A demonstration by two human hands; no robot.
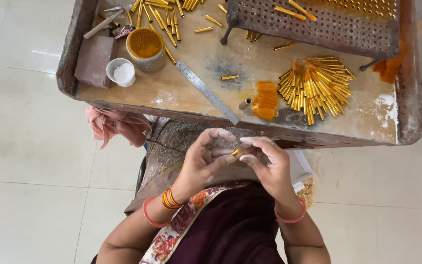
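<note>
Tube pile lies on surface right of ruler; cup w/ bowl at left; perforated rack behind.

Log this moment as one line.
left hand: on gold tube | right hand: same tube | tube pile: on tray

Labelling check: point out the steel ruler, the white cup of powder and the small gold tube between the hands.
steel ruler [206,91], head view, middle of the blade.
white cup [121,73], head view, on the white powder inside.
gold tube [235,152], head view, the exposed end between the fingertips.
</note>
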